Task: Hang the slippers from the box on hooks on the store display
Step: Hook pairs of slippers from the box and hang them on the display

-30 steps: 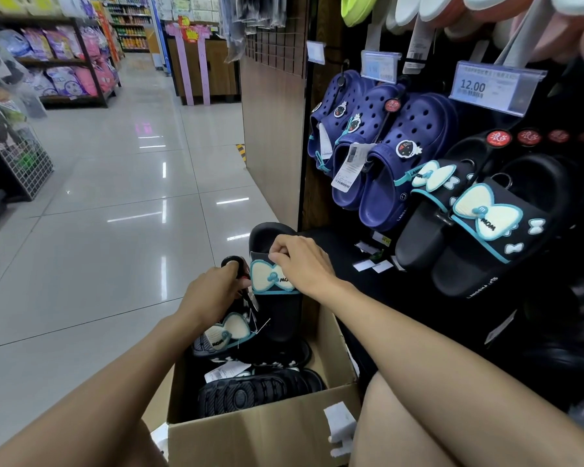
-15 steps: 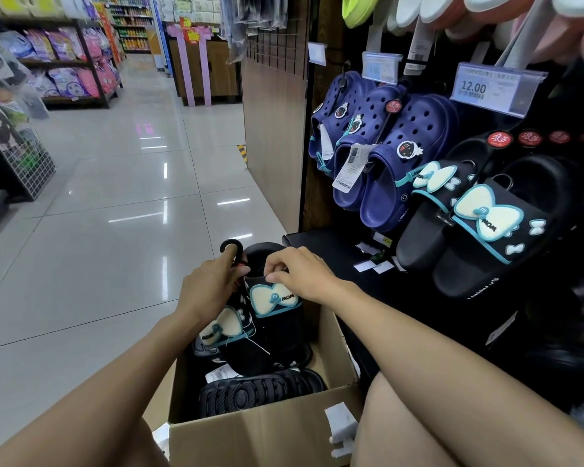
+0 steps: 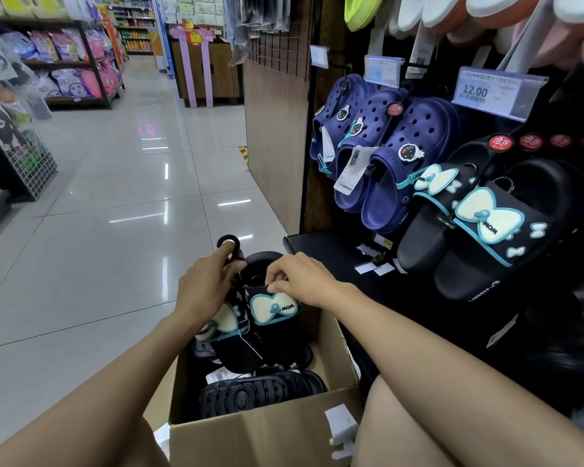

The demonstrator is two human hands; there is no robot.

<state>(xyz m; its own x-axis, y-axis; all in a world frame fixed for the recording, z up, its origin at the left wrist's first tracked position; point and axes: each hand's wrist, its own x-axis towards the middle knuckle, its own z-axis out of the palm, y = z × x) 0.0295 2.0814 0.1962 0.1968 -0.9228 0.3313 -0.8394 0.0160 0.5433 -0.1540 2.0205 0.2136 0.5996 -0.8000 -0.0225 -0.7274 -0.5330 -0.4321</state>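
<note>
A pair of black slippers (image 3: 273, 318) with pale bow patches and teal trim is held upright just above the open cardboard box (image 3: 263, 433). My left hand (image 3: 208, 284) grips the pair's black hanger, whose ring (image 3: 228, 243) sticks up above my fingers. My right hand (image 3: 300, 278) pinches the top edge of the right slipper's strap. More black slippers (image 3: 260, 392) lie sole-up in the box. Matching black bow slippers (image 3: 486, 227) hang on the display at the right.
Navy clogs (image 3: 385, 156) hang left of the black pairs, under price tags (image 3: 496, 92). A black low shelf (image 3: 331, 254) runs below them. Pale slippers hang overhead. A wooden end panel (image 3: 273, 129) borders the shiny tiled aisle (image 3: 115, 214); a wire rack (image 3: 31, 156) stands far left.
The slipper pair has risen slightly out of the box and tilted, with both hands staying on it. My left hand moved up along the hanger, so its ring now shows higher.
</note>
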